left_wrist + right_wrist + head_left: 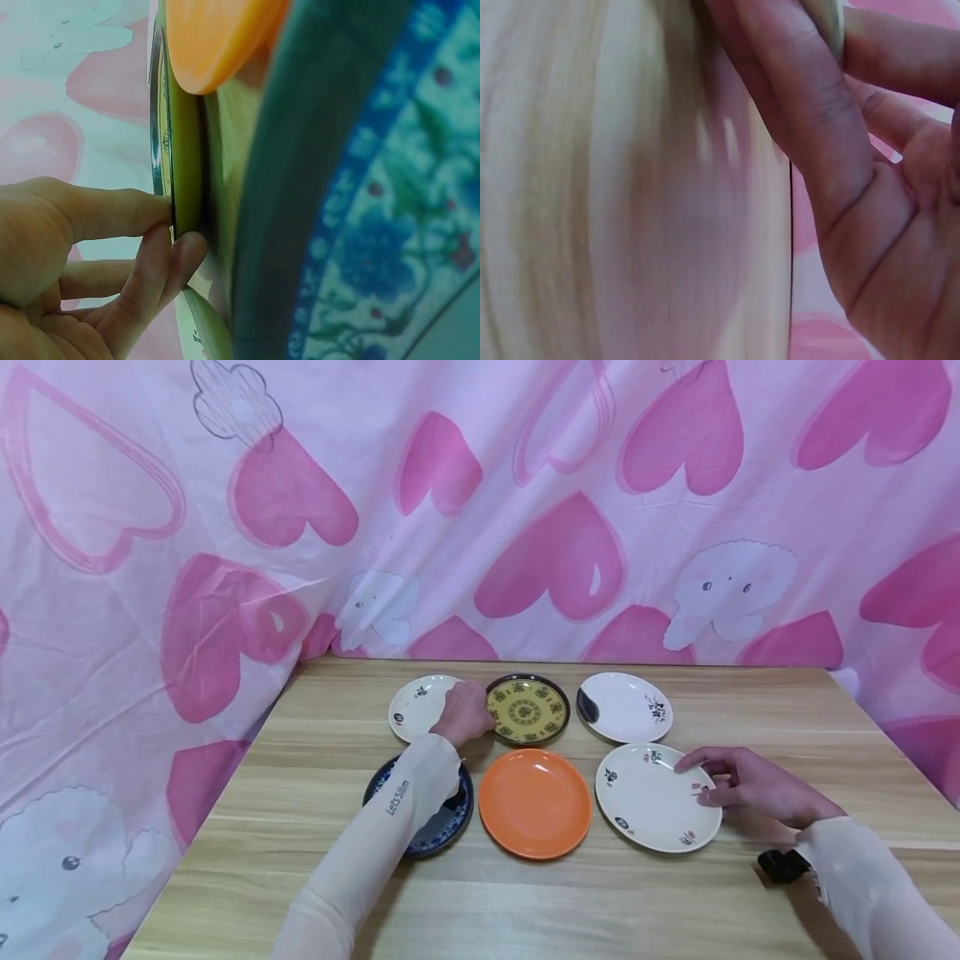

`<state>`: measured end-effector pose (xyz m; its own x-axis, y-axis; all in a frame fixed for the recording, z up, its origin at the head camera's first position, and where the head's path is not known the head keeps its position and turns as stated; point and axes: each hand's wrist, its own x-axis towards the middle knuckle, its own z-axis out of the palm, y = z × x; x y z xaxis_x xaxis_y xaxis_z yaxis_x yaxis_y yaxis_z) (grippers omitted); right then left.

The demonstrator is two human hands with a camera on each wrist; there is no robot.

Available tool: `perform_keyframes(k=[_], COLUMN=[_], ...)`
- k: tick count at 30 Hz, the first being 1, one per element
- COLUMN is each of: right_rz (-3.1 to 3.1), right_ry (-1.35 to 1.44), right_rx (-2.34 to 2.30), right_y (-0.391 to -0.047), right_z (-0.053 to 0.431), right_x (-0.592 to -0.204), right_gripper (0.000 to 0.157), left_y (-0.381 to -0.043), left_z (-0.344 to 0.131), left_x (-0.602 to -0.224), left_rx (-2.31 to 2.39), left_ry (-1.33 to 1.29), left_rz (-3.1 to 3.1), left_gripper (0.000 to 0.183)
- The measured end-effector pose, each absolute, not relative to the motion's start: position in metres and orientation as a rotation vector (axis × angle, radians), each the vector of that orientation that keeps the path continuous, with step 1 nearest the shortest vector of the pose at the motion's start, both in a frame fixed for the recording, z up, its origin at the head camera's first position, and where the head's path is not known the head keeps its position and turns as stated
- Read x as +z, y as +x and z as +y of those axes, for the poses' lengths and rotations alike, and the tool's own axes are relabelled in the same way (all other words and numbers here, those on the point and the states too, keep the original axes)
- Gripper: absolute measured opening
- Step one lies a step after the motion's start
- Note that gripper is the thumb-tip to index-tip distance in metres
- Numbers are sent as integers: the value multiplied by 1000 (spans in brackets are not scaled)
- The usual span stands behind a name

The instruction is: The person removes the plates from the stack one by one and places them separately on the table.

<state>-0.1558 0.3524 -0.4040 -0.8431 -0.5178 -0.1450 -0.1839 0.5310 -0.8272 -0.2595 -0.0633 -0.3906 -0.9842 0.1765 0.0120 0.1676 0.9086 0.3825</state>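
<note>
My left hand (467,710) pinches the left rim of a yellow plate (525,712) with a dark brown edge and a ring of dark motifs. In the left wrist view, fingers (124,214) close on that plate's edge. At the right, my right hand (761,787) grips a cream-white plate (652,806) with small black and red characters, thumb and fingers at its right rim. Only a sliver of this plate (826,22) shows between the fingers in the right wrist view.
Between the hands lies an orange plate (535,804). Under the left forearm is a blue-patterned plate (453,828), partly hidden. A white plate (415,706) sits back left, and another with a black patch (633,706) back right. A pink heart-print cloth (450,552) hangs behind the wooden table (547,910).
</note>
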Motion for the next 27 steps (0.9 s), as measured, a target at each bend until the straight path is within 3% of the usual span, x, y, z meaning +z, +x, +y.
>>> perform_keyframes(k=[16, 27], right_rz=[2625, 2716], right_ry=[-547, -589], right_rx=[-854, -674], right_y=[-156, -156], right_z=[340, 328], right_x=[-394, -396], right_gripper=[53, 70], left_y=[-260, -259], left_z=[-63, -65], left_x=[-391, -391], left_rx=[644, 683], left_ry=[268, 293], left_rz=[3038, 3023], left_gripper=[44, 36])
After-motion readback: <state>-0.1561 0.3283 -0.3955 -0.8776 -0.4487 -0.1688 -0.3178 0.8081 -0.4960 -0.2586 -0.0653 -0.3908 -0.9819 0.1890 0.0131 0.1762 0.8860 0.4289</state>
